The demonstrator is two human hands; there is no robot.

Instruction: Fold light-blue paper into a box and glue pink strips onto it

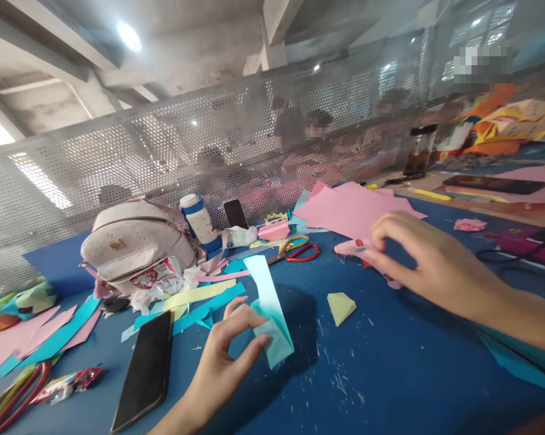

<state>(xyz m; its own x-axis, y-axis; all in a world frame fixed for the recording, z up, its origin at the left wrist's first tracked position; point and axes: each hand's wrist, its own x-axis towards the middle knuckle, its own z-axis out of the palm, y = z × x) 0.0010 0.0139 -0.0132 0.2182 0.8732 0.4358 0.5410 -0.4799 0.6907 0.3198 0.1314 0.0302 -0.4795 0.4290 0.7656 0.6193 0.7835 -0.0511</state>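
No words, numbers or brands can be read: the print on the red-and-white packet against the backpack and the wrapper at near left is too blurred.

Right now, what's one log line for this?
left hand: holding blue paper | right hand: at pink tool, grip unclear | between: yellow paper on table

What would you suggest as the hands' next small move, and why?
I would probably settle the right hand into a firm grip on the pink tool, perhaps a glue gun: the fingertips are at it, but a secure hold isn't clear. Meanwhile, the left hand pinches the folded teal paper, so it seems free to wait.
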